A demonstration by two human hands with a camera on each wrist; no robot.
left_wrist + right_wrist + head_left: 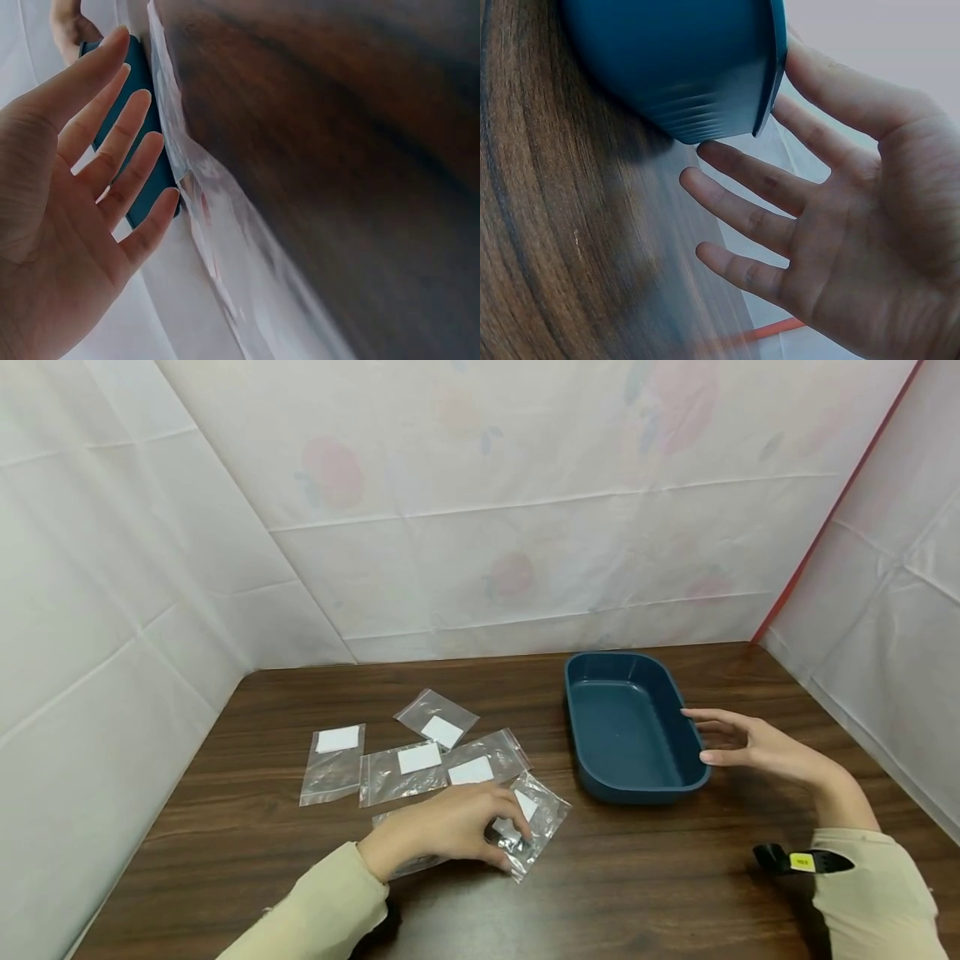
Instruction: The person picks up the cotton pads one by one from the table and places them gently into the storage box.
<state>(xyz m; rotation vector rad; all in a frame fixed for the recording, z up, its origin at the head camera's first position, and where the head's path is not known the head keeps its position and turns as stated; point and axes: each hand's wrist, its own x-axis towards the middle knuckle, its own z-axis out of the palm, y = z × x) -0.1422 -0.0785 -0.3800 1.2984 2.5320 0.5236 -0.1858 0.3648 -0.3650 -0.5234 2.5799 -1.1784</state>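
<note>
Several clear zip-lock bags with white labels lie on the wooden table. My left hand (467, 822) is over the nearest ones, its thumb and fingers spread apart above a crinkled zip-lock bag (551, 814). In the left wrist view the left palm (67, 247) shows with nothing held, the fingers loosely extended. To the right stands a dark blue plastic bin (626, 735) with nothing in it. My right hand (757, 747) is at the bin's right side, thumb and forefinger touching its rim. Its other fingers (739, 210) are extended beside the bin's outer wall.
Further bags lie to the left and behind the left hand: one bag at far left (333, 777), one at the back (420, 706), and others overlapping between. White patterned sheets (465, 527) hang behind and beside the table (637, 877). A black strap with a yellow tag (802, 862) is on the right wrist.
</note>
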